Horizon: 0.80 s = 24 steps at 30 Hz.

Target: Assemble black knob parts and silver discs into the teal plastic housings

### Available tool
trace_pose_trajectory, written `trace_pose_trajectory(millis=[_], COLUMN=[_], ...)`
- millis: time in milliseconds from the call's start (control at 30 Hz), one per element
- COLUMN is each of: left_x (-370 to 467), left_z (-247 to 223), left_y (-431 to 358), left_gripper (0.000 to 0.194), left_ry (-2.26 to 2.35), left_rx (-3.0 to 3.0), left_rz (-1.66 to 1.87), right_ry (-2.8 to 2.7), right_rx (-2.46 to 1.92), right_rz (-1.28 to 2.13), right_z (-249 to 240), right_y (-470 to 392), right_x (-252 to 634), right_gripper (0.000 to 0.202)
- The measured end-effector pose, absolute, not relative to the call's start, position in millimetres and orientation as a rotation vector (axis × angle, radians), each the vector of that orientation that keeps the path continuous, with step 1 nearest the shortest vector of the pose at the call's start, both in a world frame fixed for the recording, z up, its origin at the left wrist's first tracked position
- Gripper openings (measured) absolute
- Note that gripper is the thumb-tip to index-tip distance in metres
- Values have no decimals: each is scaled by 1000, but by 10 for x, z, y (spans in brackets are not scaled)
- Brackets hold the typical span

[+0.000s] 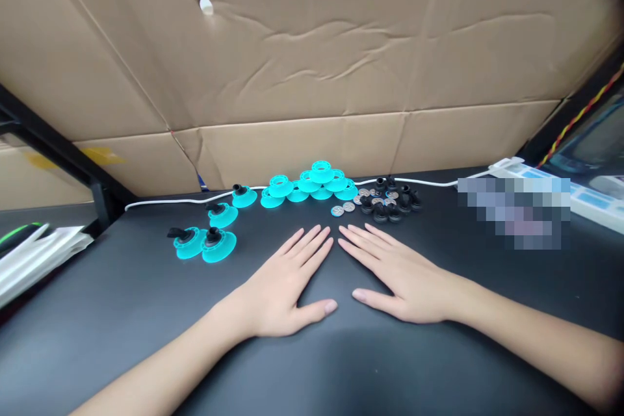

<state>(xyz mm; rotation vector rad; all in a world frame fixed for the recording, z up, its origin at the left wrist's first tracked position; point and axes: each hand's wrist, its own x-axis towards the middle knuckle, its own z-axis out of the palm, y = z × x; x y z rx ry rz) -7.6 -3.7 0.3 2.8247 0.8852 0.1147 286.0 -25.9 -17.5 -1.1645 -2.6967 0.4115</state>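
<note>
My left hand (287,289) lies flat on the black tabletop (312,377), fingers spread and holding nothing. Opposite it, my right hand (404,279) also rests palm down with its fingers apart. Beyond the fingertips stands a stack of turquoise ring-shaped parts (322,173). To its right are several small silvery discs (337,211) and a cluster of black rubbery-looking fittings (381,211). Left of the stack, several turquoise cups with black fittings in them (219,247) sit on the table, some tilted. Neither hand touches any of these parts.
A cardboard panel (312,52) closes off the back. Along its foot runs a white cable (429,182) to a white power strip (595,205) at right. Papers (39,260) lie at the left edge, beside a black frame post (102,201). A pixelated patch hides something at right.
</note>
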Motion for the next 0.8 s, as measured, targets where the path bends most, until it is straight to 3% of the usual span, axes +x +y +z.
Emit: trace_pose_trajectory(millis=[800], left_x=[-96], left_z=[6], left_y=[-52], left_gripper=[94], left_ry=[877], left_rx=[2817], left_rz=[141], right_ry=[-2704], right_rx=[-1174], right_rz=[447], right_z=[-127], right_y=[-265], right_x=[2842], right_gripper=[85])
